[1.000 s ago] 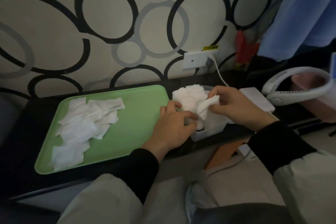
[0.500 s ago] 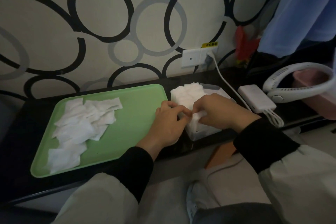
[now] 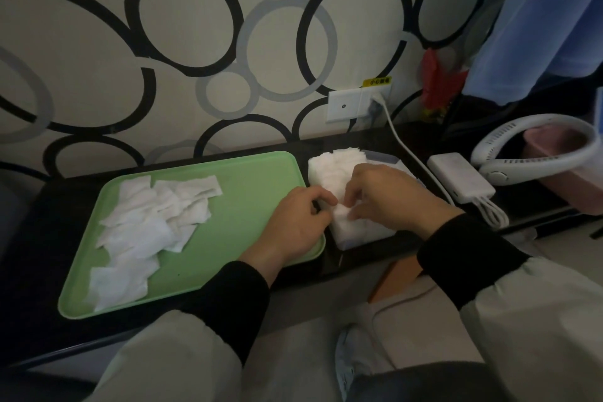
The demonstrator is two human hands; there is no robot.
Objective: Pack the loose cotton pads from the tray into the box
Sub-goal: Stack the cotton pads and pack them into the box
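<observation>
Dark counter [image 3: 39, 238], ring-pattern wall. The pad [image 3: 341, 210], lifted a second ago, is now down at the near end of the box [image 3: 362, 233]. Left hand [image 3: 293, 222] and right hand [image 3: 391, 196] both pinch it, tucking it in. Loose cotton pads [image 3: 146, 222] still heaped on the tray [image 3: 248, 206], so there's plenty left.

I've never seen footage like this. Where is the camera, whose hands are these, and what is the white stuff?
No machine here: a person wears a head camera looking down at their hands. On the dark counter sits a green tray with loose cotton pads; beside it stands a box crammed with stacked pads. The left hand and right hand both pinch one pad at the box's near end, apparently tucking it in. A power bank and neck fan lie further right.
</observation>
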